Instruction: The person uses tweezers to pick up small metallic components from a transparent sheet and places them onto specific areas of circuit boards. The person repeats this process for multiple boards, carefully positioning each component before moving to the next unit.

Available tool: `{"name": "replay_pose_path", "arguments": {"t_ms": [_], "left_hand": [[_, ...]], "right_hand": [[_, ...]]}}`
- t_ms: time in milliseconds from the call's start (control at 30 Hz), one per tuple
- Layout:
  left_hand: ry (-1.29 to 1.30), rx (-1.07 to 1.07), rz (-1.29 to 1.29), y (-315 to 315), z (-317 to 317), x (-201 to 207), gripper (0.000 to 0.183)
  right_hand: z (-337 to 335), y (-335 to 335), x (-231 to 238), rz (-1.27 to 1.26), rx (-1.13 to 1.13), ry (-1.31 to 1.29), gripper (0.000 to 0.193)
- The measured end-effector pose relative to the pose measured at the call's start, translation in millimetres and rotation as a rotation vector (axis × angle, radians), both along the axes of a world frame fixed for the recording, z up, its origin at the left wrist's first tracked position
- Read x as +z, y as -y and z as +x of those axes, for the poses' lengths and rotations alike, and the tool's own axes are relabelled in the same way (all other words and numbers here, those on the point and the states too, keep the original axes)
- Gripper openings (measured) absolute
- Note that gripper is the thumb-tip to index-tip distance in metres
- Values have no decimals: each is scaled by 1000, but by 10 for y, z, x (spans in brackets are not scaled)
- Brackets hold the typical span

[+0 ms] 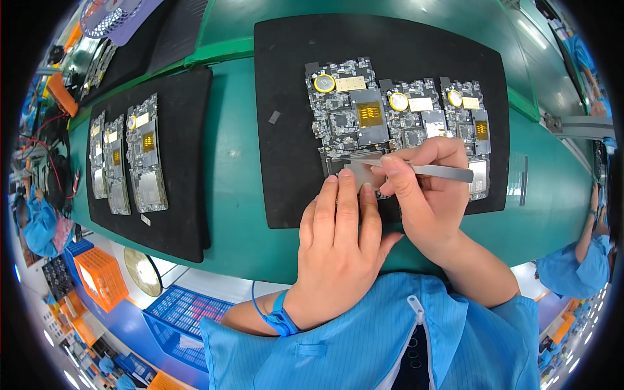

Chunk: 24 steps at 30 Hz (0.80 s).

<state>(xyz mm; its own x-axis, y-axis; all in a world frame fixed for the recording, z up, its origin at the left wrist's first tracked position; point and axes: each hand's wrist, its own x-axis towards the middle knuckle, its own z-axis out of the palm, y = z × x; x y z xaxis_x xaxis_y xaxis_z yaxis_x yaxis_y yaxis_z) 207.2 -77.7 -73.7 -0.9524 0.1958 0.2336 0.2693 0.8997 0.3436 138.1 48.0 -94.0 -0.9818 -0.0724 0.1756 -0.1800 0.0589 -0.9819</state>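
From where I stand, the right hand (426,188) pinches a pair of metal tweezers (445,173) between thumb and fingers, the tool slanting left over the near end of the leftmost circuit board (339,121) of three on a black mat (283,78). The left hand (341,224) lies palm down, fingers straight and close together, fingertips resting at that same end. I can't tell whether the tweezer tips are parted or gripping anything.

The tweezers are smooth and slim; the board is crowded with tiny parts, a round silver coin cell (324,83) rimmed in yellow and a shiny amber square (370,114). The mat looks matte and soft-edged on the glossy green table (231,143).

Fingers cover part of the board's near end, and the right hand hides some of the middle board (413,123).
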Motion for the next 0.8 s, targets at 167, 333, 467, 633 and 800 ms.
{"name": "replay_pose_path", "arguments": {"t_ms": [167, 333, 467, 633, 800], "left_hand": [[-37, -4, -21, -5, -7, -26, 56], [-48, -2, -28, -5, -5, -53, 49], [-64, -25, -26, -8, -1, -48, 45], [-90, -28, -48, -5, -1, -70, 43], [-65, -40, 6, 23, -1, -35, 46]], "right_hand": [[13, 23, -26, 58, -29, -111, 19], [0, 58, 5, 240, 21, -380, 20], [-21, -23, -50, 414, 131, -596, 26], [-74, -42, 2, 467, 214, -738, 29], [26, -38, -9, 298, 129, -523, 22]]}}
